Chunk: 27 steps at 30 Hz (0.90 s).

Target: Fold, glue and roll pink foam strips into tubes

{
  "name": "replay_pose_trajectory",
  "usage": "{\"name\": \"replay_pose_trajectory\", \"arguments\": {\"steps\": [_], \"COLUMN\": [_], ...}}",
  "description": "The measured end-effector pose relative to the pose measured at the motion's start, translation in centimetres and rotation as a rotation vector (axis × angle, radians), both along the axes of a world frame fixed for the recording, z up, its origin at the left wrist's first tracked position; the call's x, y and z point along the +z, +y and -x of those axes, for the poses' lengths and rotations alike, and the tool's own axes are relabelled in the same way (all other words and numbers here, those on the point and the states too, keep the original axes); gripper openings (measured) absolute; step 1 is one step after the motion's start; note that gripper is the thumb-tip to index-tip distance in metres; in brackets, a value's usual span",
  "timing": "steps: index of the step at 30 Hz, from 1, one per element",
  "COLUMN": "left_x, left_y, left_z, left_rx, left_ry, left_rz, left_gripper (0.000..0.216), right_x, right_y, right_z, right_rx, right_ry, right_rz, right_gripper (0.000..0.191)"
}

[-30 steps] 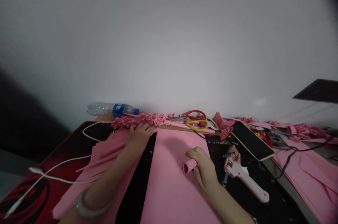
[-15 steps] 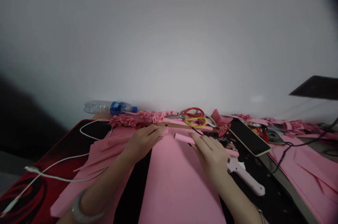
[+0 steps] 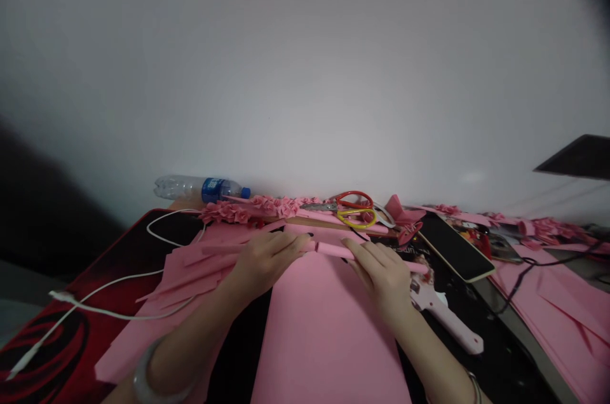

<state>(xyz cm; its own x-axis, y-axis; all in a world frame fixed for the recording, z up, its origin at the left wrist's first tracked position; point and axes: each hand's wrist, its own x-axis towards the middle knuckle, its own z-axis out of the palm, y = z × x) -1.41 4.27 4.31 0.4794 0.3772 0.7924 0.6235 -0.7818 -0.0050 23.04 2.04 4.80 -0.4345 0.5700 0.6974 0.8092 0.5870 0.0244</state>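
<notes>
1. Left hand point(image 3: 271, 259) curls round a paper tube point(image 3: 311, 246); right hand point(image 3: 379, 270) grips a second tube point(image 3: 334, 251).
2. Tubes sit end to end above the pink sheet point(image 3: 317, 328).
3. Likely joining them; this calls for straight alignment.

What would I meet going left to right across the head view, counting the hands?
Plastic bottle with a blue cap → left hand → right hand → phone → dark flat panel.

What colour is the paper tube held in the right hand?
Pink. The paper tube in the right hand shows best in the head view.
</notes>
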Motion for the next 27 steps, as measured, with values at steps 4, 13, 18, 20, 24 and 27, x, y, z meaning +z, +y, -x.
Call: {"name": "replay_pose_trajectory", "arguments": {"steps": [4,13,18,20,24,27], "left_x": [0.1,-0.4,-0.3,-0.4,-1.4,-2.2], "left_y": [-0.1,0.0,0.2,0.3,1.2,1.8], "left_z": [0.0,-0.1,0.0,0.2,0.7,0.8], "left_rx": [-0.020,-0.034,-0.028,0.018,0.194,0.258], "left_ry": [-0.024,0.001,0.037,0.053,0.141,0.220], "left_rz": [0.036,0.027,0.048,0.072,0.200,0.311], "left_gripper": [0.016,0.018,0.018,0.018,0.023,0.021], "right_x": [-0.2,-0.4,-0.6,-0.6,-0.5,-0.3], "right_y": [0.2,0.2,0.3,0.3,0.2,0.0], "right_z": [0.0,0.1,0.0,-0.1,-0.2,-0.1], "right_rx": [0.016,0.015,0.001,-0.009,-0.015,0.071], "right_ry": [0.000,-0.023,-0.031,-0.020,0.054,0.108], "right_rz": [0.000,0.013,0.037,0.048,0.047,0.062], "right_gripper": [0.023,0.024,0.024,0.024,0.024,0.022]}}
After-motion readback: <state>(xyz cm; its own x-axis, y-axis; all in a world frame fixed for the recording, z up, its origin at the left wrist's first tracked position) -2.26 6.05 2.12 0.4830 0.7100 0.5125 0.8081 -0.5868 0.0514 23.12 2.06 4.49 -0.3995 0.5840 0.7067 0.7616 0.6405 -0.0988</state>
